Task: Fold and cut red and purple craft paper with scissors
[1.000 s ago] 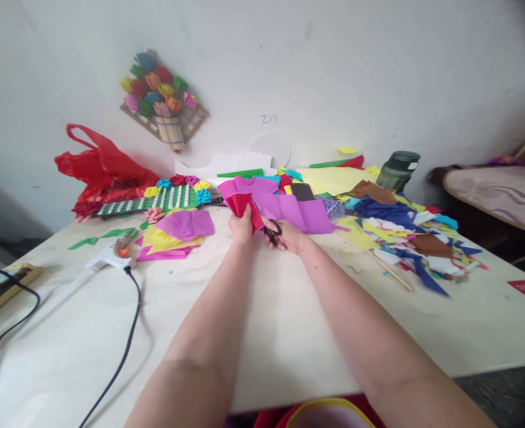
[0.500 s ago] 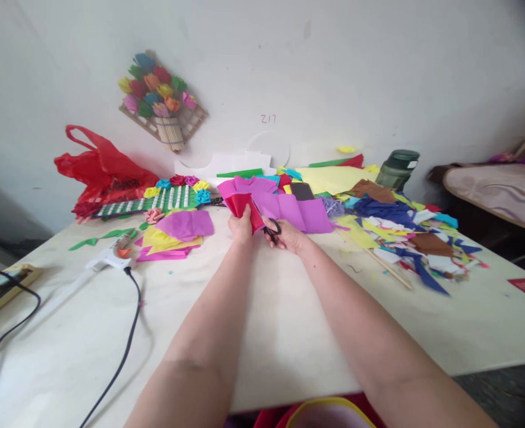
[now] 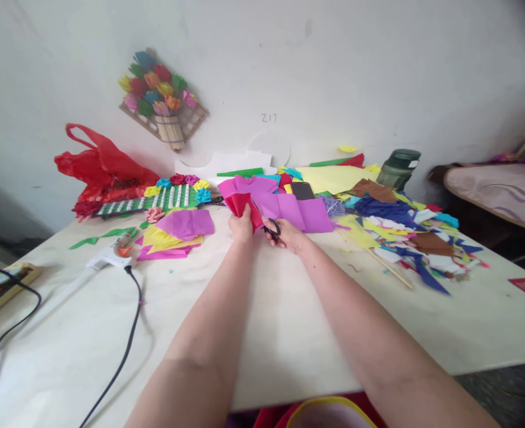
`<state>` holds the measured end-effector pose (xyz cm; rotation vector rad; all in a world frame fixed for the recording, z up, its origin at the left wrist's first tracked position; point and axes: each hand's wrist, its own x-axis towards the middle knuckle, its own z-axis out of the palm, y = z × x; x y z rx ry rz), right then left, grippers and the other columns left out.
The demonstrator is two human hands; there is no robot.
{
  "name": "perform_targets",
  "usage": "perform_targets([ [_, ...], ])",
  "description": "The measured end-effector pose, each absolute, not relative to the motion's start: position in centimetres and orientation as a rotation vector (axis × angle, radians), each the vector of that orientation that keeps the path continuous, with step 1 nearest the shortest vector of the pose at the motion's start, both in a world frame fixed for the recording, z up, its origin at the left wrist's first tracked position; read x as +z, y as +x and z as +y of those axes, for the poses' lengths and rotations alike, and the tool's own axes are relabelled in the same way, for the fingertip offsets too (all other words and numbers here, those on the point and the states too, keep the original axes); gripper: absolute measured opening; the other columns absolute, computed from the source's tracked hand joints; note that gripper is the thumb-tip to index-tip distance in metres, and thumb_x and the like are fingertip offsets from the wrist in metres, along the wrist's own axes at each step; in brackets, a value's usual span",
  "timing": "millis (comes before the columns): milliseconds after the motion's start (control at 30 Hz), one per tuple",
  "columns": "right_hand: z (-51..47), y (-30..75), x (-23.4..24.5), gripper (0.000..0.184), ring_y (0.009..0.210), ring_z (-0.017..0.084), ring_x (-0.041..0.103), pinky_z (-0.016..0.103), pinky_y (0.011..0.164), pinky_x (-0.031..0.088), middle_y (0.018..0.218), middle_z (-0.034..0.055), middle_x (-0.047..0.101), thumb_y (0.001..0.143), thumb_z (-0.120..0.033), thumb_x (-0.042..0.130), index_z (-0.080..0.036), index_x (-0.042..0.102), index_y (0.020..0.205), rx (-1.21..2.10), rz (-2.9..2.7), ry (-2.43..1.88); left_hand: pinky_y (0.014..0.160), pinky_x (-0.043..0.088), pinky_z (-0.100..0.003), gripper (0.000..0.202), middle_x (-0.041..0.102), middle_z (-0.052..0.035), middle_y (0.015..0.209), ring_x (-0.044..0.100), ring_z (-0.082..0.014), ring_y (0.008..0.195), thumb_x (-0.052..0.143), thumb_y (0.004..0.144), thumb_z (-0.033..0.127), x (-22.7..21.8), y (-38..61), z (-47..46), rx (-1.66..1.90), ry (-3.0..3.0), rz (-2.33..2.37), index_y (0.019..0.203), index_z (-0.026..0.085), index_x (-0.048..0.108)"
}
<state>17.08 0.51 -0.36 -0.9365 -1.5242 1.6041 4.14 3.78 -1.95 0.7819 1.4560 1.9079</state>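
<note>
My left hand [image 3: 242, 226] is closed on red crepe paper [image 3: 237, 205], which fans out above the fingers. In my right hand [image 3: 287, 235] is a pair of scissors [image 3: 272, 227] with black handles. Their blades lie against the right edge of the red paper; whether they are open or closed there is too small to tell. Purple paper [image 3: 289, 208] spreads on the table just behind both hands. Left of my left hand lies a small stack of cut purple [image 3: 186, 224] and yellow pieces [image 3: 167, 241].
A glue gun [image 3: 113, 255] with a black cable is on the left, near a power strip [image 3: 8, 291]. Behind it are a red bag [image 3: 106, 166] and a green flowered panel [image 3: 164, 200]. Paper scraps [image 3: 405, 232], a stick [image 3: 389, 267] and a dark bottle [image 3: 398, 169] occupy the right.
</note>
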Motion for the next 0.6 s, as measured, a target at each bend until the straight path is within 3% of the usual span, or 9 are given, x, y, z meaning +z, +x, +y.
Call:
perform_targets([
  [600, 0.45, 17.13, -0.37, 0.039, 0.034, 0.003, 0.042, 0.014, 0.025, 0.016, 0.051, -0.0042, 0.049, 0.072, -0.052, 0.062, -0.015, 0.051, 0.067, 1.618, -1.473, -0.954, 0.068, 0.049, -0.028, 0.025, 0.067, -0.0096, 0.085, 0.064, -0.0203, 0.083, 0.063, 0.069, 0.034, -1.70, 4.27, 3.81, 1.892, 0.680, 1.369, 0.082, 0.013, 0.062],
])
